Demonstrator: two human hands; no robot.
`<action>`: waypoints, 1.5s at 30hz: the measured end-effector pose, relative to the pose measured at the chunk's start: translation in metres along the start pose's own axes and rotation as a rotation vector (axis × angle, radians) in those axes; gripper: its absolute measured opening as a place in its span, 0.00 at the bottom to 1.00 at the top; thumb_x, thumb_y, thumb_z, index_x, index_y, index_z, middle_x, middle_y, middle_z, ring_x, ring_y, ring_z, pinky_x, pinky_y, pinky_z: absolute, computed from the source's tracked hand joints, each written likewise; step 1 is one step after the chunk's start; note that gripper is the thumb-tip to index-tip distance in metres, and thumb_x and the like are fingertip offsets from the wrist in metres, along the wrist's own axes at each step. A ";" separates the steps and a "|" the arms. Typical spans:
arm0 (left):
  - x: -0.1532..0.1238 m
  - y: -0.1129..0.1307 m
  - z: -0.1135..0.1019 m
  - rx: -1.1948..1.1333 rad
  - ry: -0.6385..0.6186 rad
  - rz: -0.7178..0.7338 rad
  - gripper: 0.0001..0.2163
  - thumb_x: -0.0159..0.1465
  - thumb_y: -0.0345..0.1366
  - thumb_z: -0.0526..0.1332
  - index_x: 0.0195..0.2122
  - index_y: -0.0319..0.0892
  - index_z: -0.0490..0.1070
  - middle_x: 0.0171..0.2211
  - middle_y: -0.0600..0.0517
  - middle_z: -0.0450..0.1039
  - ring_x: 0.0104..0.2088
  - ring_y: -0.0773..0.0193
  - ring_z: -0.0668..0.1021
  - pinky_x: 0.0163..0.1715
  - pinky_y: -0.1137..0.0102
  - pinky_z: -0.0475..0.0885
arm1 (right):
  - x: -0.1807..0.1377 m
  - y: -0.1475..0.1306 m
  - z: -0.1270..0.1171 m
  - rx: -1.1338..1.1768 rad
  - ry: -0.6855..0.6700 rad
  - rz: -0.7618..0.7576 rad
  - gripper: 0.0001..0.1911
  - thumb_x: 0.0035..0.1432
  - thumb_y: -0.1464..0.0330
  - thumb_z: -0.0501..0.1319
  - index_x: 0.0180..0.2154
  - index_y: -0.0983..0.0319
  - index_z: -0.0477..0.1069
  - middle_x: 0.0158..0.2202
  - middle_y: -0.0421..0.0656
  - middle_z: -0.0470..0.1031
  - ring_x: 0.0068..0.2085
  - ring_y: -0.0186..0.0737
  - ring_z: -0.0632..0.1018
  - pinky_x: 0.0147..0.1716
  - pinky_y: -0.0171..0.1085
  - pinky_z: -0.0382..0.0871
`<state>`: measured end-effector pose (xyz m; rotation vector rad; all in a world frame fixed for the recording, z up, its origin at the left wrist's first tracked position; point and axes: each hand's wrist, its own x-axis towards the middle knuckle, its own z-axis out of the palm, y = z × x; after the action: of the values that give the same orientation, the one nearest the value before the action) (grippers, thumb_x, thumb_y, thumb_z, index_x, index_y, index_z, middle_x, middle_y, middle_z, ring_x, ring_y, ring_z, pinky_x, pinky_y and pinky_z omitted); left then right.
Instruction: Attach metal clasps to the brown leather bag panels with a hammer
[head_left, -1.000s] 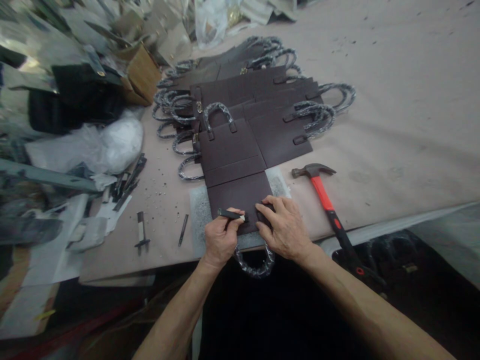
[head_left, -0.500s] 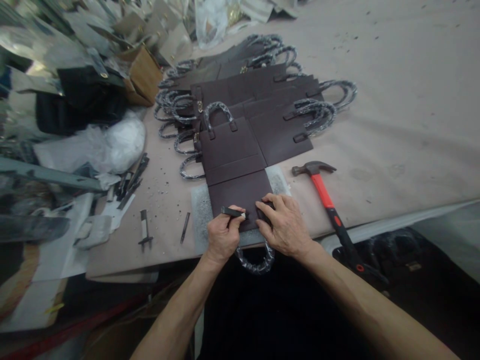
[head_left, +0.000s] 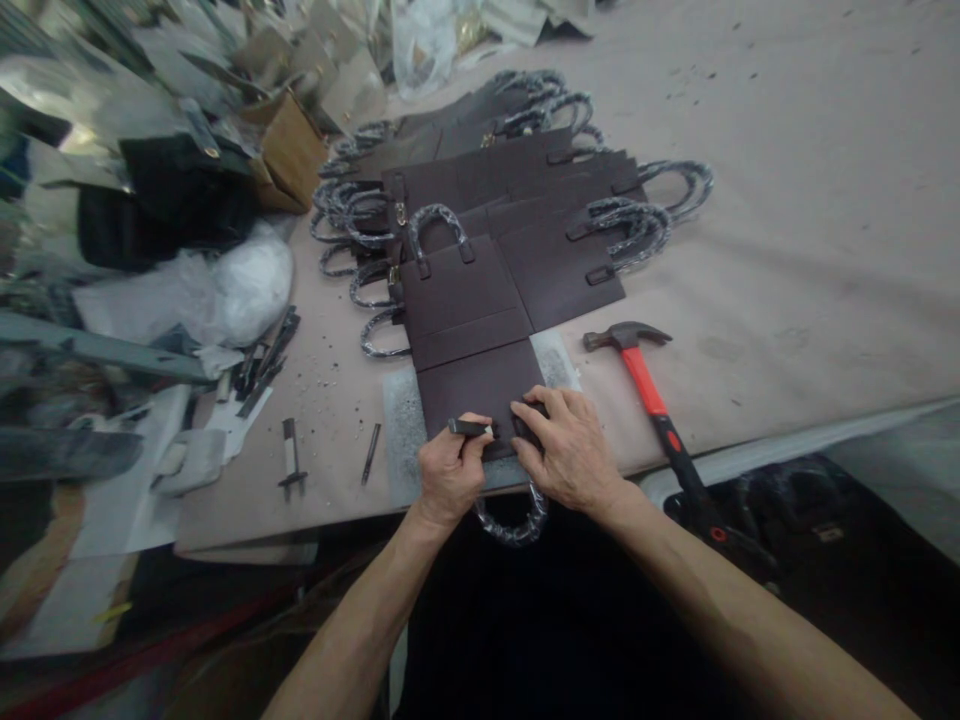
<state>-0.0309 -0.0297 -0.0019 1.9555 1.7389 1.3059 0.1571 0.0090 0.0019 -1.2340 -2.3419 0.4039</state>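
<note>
Dark-brown leather-look bag panel (head_left: 476,385) lies flat at near edge of beige table (head_left: 787,260), atop speckled gray slab (head_left: 403,430); its plastic-wrapped handle (head_left: 513,532) loops past the edge. L hand (head_left: 451,470): thumb & fingers clamped on short black tool (head_left: 466,428), pale band nr tip, low on panel. R hand (head_left: 568,448) rests alongside, fingers bent over dark piece (head_left: 525,432); can't tell if gripped. Claw hammer (head_left: 646,385) w/ red-&-black grip lies R. Similar panels (head_left: 559,265) pile up behind. Pronged tool (head_left: 291,455) & thin rod (head_left: 370,455) lie L.
</note>
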 end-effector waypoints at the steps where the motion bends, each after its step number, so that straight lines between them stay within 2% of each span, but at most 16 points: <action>1: 0.000 0.000 0.000 0.009 -0.005 0.009 0.06 0.66 0.30 0.61 0.39 0.41 0.78 0.36 0.50 0.83 0.36 0.63 0.85 0.40 0.72 0.80 | 0.000 0.000 0.000 -0.001 0.003 -0.002 0.20 0.63 0.65 0.62 0.56 0.63 0.72 0.56 0.53 0.69 0.54 0.56 0.67 0.55 0.53 0.62; 6: 0.003 -0.001 0.002 0.031 -0.051 0.053 0.06 0.67 0.30 0.60 0.40 0.42 0.76 0.36 0.50 0.83 0.36 0.63 0.84 0.40 0.72 0.79 | 0.000 -0.001 0.001 0.013 0.017 -0.002 0.20 0.63 0.65 0.62 0.55 0.63 0.73 0.55 0.53 0.70 0.54 0.57 0.68 0.55 0.54 0.64; 10: 0.004 -0.004 0.002 0.033 -0.074 0.061 0.06 0.67 0.31 0.59 0.40 0.43 0.76 0.35 0.51 0.82 0.35 0.63 0.84 0.39 0.72 0.80 | -0.001 0.010 -0.003 0.191 0.105 -0.014 0.16 0.65 0.63 0.61 0.52 0.62 0.73 0.52 0.51 0.73 0.53 0.53 0.72 0.53 0.51 0.67; 12: 0.004 -0.006 0.003 0.012 -0.092 0.069 0.06 0.67 0.31 0.59 0.40 0.43 0.76 0.34 0.51 0.82 0.34 0.63 0.84 0.38 0.72 0.80 | -0.006 0.025 -0.013 0.237 0.224 0.034 0.15 0.66 0.63 0.59 0.50 0.61 0.73 0.50 0.51 0.73 0.52 0.50 0.73 0.54 0.49 0.68; 15: 0.005 -0.008 0.004 -0.027 -0.096 0.094 0.06 0.67 0.30 0.60 0.42 0.42 0.75 0.35 0.50 0.82 0.35 0.62 0.84 0.40 0.71 0.80 | -0.020 0.056 -0.035 0.027 0.327 0.223 0.16 0.63 0.62 0.59 0.48 0.64 0.73 0.48 0.54 0.73 0.52 0.55 0.73 0.55 0.52 0.67; 18: 0.006 -0.009 0.006 -0.051 -0.090 0.101 0.07 0.66 0.29 0.59 0.42 0.42 0.75 0.36 0.49 0.83 0.37 0.61 0.85 0.41 0.70 0.81 | -0.037 0.081 -0.056 -0.188 0.091 0.469 0.21 0.59 0.60 0.59 0.48 0.67 0.73 0.44 0.56 0.73 0.45 0.57 0.75 0.46 0.52 0.70; 20: 0.006 -0.010 0.007 -0.069 -0.094 0.090 0.07 0.66 0.29 0.60 0.42 0.42 0.75 0.36 0.49 0.83 0.37 0.61 0.85 0.41 0.69 0.81 | -0.044 0.086 -0.064 -0.176 -0.049 0.609 0.20 0.57 0.60 0.59 0.47 0.66 0.73 0.39 0.53 0.72 0.40 0.54 0.75 0.40 0.49 0.70; 22: 0.006 -0.010 0.007 -0.082 -0.097 0.076 0.07 0.66 0.29 0.60 0.42 0.42 0.75 0.37 0.49 0.83 0.37 0.60 0.85 0.42 0.68 0.81 | -0.045 0.083 -0.068 0.016 -0.072 0.759 0.15 0.53 0.62 0.60 0.42 0.63 0.72 0.33 0.47 0.71 0.35 0.47 0.73 0.35 0.44 0.69; 25: 0.005 -0.011 0.008 -0.077 -0.095 0.062 0.07 0.66 0.29 0.60 0.42 0.43 0.75 0.37 0.49 0.83 0.38 0.60 0.85 0.42 0.68 0.81 | -0.036 0.067 -0.074 0.549 -0.111 0.979 0.07 0.48 0.65 0.60 0.32 0.59 0.66 0.25 0.40 0.65 0.26 0.39 0.67 0.26 0.37 0.65; 27: 0.004 -0.012 0.010 -0.070 -0.082 0.059 0.07 0.65 0.29 0.61 0.42 0.43 0.75 0.37 0.49 0.83 0.37 0.59 0.85 0.41 0.68 0.81 | -0.028 0.051 -0.082 0.772 -0.176 1.025 0.07 0.47 0.64 0.59 0.29 0.58 0.62 0.23 0.38 0.62 0.22 0.35 0.63 0.21 0.35 0.62; 29: 0.003 -0.012 0.011 -0.072 -0.070 0.065 0.07 0.65 0.28 0.61 0.42 0.43 0.75 0.36 0.49 0.83 0.37 0.59 0.85 0.40 0.68 0.81 | -0.023 0.031 -0.095 0.823 -0.175 1.004 0.09 0.51 0.60 0.58 0.31 0.58 0.62 0.23 0.36 0.60 0.20 0.32 0.60 0.18 0.33 0.57; 32: 0.003 -0.013 0.013 -0.064 -0.062 0.085 0.07 0.64 0.28 0.62 0.42 0.43 0.75 0.36 0.49 0.83 0.36 0.58 0.85 0.39 0.68 0.81 | -0.018 -0.005 -0.120 0.758 -0.056 0.872 0.18 0.61 0.50 0.53 0.35 0.58 0.63 0.22 0.34 0.58 0.18 0.32 0.59 0.15 0.32 0.53; 36: 0.003 -0.014 0.013 -0.047 -0.059 0.089 0.07 0.64 0.28 0.62 0.43 0.43 0.75 0.37 0.49 0.82 0.37 0.58 0.85 0.40 0.68 0.80 | -0.013 -0.042 -0.151 0.260 0.054 0.383 0.19 0.67 0.50 0.50 0.32 0.57 0.63 0.19 0.36 0.62 0.19 0.35 0.63 0.20 0.36 0.54; 39: 0.003 -0.015 0.014 -0.036 -0.082 0.068 0.06 0.64 0.28 0.62 0.41 0.43 0.75 0.36 0.49 0.82 0.37 0.58 0.85 0.39 0.69 0.80 | -0.009 -0.052 -0.160 -0.063 -0.057 0.096 0.19 0.68 0.54 0.49 0.27 0.56 0.59 0.17 0.37 0.61 0.17 0.35 0.59 0.21 0.38 0.46; 42: 0.003 -0.015 0.015 -0.033 -0.091 0.052 0.06 0.64 0.28 0.62 0.41 0.43 0.75 0.35 0.49 0.82 0.36 0.59 0.85 0.38 0.69 0.79 | -0.008 -0.056 -0.163 -0.188 -0.134 -0.002 0.19 0.70 0.55 0.48 0.28 0.56 0.59 0.16 0.37 0.62 0.16 0.36 0.58 0.21 0.39 0.43; 45: 0.003 -0.016 0.015 -0.058 -0.084 0.071 0.07 0.65 0.28 0.62 0.43 0.43 0.75 0.37 0.48 0.82 0.38 0.58 0.85 0.41 0.68 0.79 | -0.011 -0.060 -0.162 -0.189 0.036 0.043 0.20 0.73 0.55 0.44 0.31 0.56 0.61 0.17 0.38 0.62 0.17 0.37 0.62 0.21 0.38 0.48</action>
<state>-0.0312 -0.0169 -0.0202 2.0256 1.5894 1.2630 0.2056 -0.0263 0.1639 -1.3673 -2.3704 0.1753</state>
